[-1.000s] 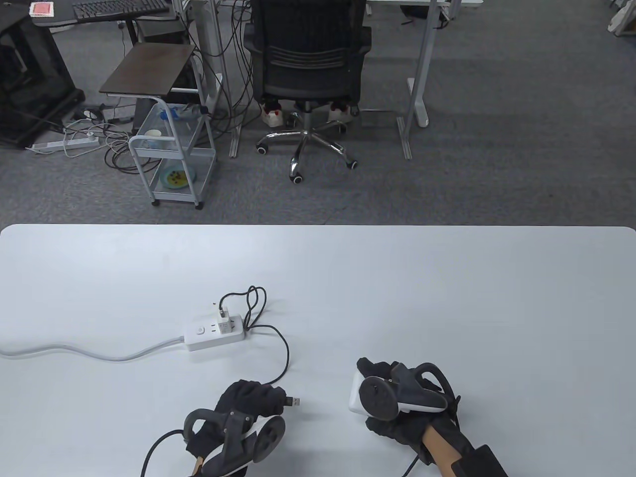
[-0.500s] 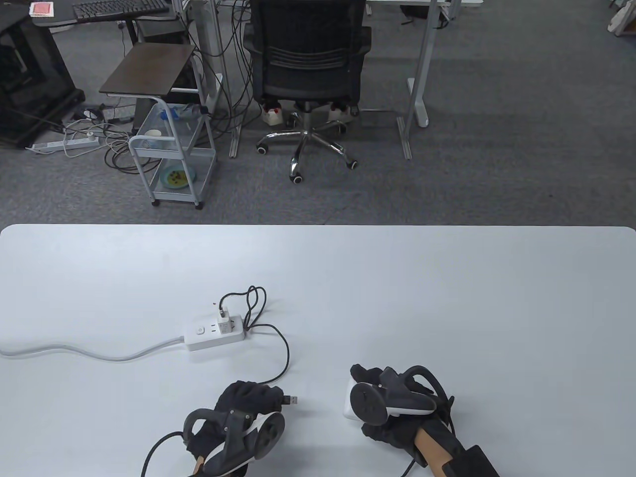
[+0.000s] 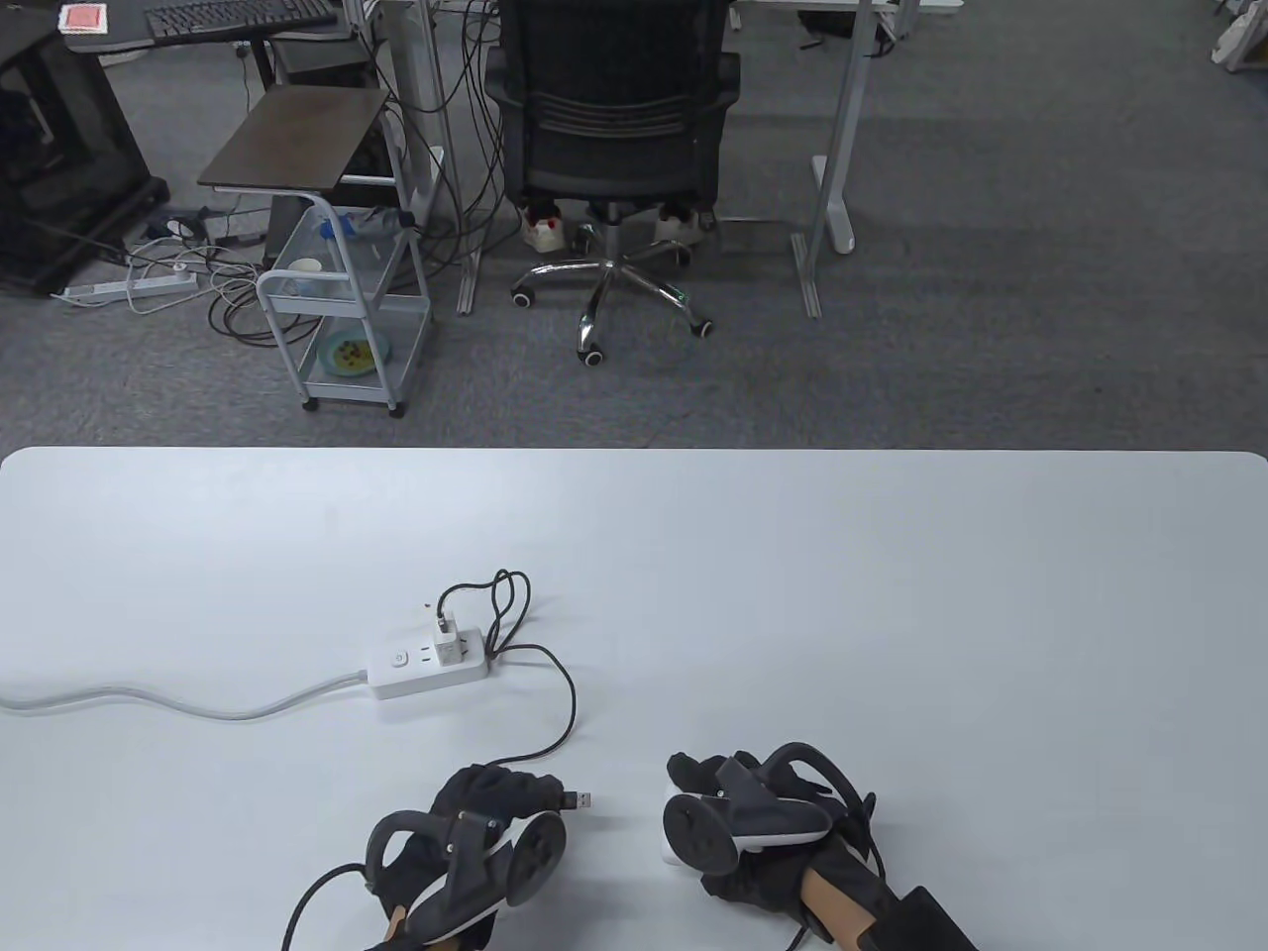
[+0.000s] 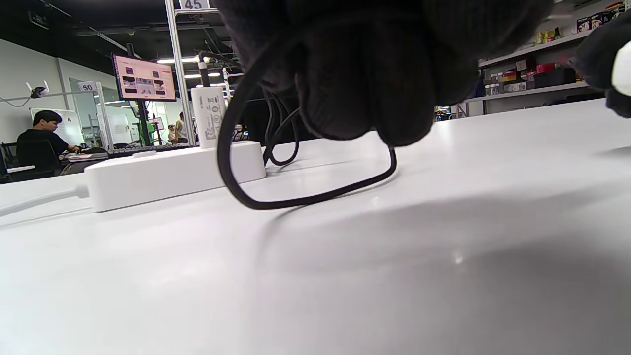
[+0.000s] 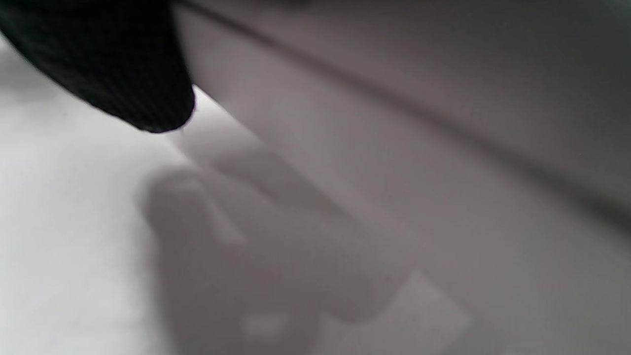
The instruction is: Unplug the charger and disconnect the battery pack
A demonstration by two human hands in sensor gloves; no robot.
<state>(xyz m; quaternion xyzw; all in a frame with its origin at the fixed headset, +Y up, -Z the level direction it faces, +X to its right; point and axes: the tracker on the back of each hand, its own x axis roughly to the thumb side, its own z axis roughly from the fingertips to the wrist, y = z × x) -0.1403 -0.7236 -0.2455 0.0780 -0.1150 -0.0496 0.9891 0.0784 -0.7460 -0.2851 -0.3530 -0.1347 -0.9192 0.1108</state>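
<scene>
- The left hand (image 3: 495,797) lies low on the white table (image 3: 892,594) with its fingers curled around the black USB cable (image 3: 567,708). The metal USB plug (image 3: 582,799) pokes out past the knuckles toward the right hand, free of any socket. Gripping just behind the plug probably gives a firm hold on the connector.
- The right hand (image 3: 733,827) wraps over the white battery pack (image 3: 674,850), which sits on the table just right of the plug but apart from it. The pack looks to be already disconnected, and the hand seems to be steadying it or drawing it clear.
- The white charger (image 3: 448,642) stands upright in the white power strip (image 3: 428,671), well up the table from both hands. The cable loops from it down to the left hand. I judge the unplugging step not yet done.
- The power strip's pale cord (image 3: 178,701) trails off the table's left edge.
- Hidden: the tracker (image 3: 738,817) on the right hand covers most of the battery pack, so only a white corner shows and its port cannot be seen.
- The right wrist view is blurred. A dark fingertip (image 5: 133,74) rests against a pale surface, most likely the pack, but the other fingers are out of frame.
- In the left wrist view the gloved fingers (image 4: 365,74) bunch over the cable. The plug is not visible there, and which fingers clamp it cannot be told.
</scene>
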